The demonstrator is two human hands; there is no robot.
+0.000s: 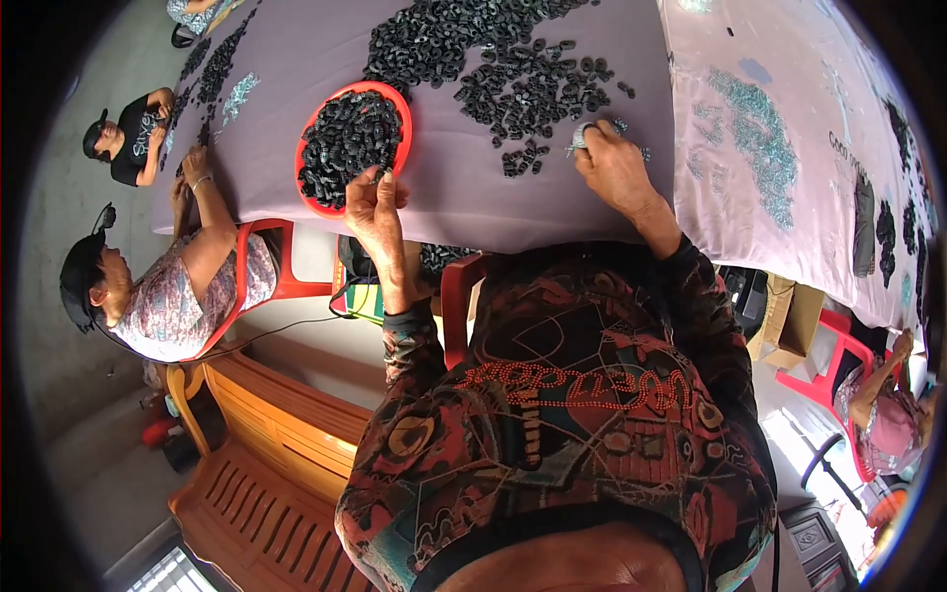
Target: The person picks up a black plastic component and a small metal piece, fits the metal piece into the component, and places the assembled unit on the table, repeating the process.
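My left hand [375, 212] is at the near edge of a red plastic basin [406, 128]. Its thumb and fingers pinch a small black part, whose exact kind is too small to tell. Heaped inside the basin are many small black ring-like parts [347, 148]. Farther right, my right hand [617, 168] rests low over the table with its fingers curled together. Something pale grey is wrapped round one finger. Small clear-teal pieces [619, 125] lie beside those fingertips, and whatever they grip is hidden. Loose black parts [533, 94] spread across the cloth between and beyond my hands.
A large black heap [424, 44] covers the far side of the purple-grey tablecloth [266, 59]. More teal pieces [755, 128] lie on the pink cloth at right. People sit left and right. A wooden bench [266, 395] and a cardboard box [789, 321] stand below table level.
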